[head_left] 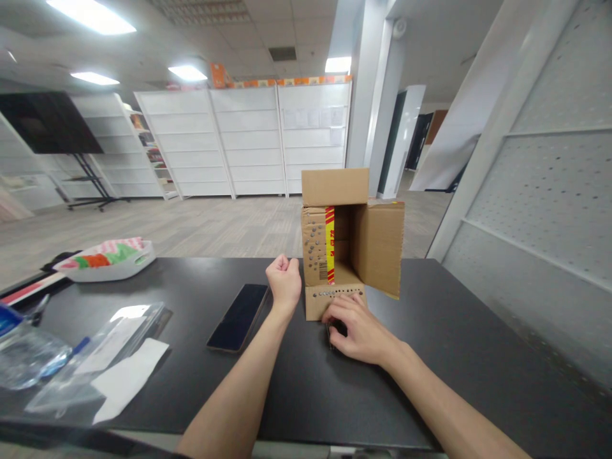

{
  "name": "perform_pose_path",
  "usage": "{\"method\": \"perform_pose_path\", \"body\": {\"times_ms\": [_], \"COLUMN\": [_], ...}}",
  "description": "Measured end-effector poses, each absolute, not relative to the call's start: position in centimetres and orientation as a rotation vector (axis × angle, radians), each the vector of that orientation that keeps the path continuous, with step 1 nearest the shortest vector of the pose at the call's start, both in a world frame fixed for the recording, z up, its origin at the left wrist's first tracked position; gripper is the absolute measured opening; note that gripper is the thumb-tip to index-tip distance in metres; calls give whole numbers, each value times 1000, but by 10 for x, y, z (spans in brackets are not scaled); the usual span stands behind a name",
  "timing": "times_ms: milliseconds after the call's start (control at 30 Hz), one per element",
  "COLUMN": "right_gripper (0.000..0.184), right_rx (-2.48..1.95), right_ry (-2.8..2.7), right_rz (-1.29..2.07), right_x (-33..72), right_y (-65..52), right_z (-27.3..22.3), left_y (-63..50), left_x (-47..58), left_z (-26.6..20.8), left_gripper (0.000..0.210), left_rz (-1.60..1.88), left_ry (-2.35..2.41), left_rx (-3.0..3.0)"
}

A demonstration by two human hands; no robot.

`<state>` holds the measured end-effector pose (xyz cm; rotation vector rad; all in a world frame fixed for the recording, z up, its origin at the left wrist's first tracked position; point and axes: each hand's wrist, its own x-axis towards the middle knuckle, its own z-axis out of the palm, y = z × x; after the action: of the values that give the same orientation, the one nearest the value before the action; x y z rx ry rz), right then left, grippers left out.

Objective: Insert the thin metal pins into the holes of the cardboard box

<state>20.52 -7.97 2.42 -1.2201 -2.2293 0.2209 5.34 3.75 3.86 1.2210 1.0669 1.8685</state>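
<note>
An open cardboard box [344, 245] faces me on the black table, its flaps spread up, left, right and down. Scattered small grey round spots mark the left flap [313, 255], beside a yellow-and-red tape strip. A row of similar dots crosses the lower flap [315, 306]. My right hand [356, 328] is bent over that flap, fingers curled toward the thumb around a small, thin, dark object [329, 335], mostly hidden. Just left of the box, my left hand [284, 284] is closed in a raised fist; whatever may be inside it is hidden.
A phone [239, 317] lies left of my left forearm. Farther left are a clear plastic case [100, 357], white paper [131, 376], a water bottle [29, 354] and a white basket [109, 271] with colourful contents. A perforated panel [540, 210] stands along the right.
</note>
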Motion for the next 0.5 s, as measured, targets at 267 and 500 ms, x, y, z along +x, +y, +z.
{"method": "perform_pose_path", "body": {"times_ms": [267,500], "right_gripper": [21,25], "right_rx": [-1229,-1232], "right_ry": [-2309,-2328], "right_rz": [287,313], "right_x": [201,201], "right_y": [-83,-83], "right_z": [25,24], "left_y": [39,38], "left_x": [57,52], "left_z": [46,51], "left_gripper": [41,37], "left_rz": [1798,1660], "left_ry": [857,757], "left_rx": [774,627]}}
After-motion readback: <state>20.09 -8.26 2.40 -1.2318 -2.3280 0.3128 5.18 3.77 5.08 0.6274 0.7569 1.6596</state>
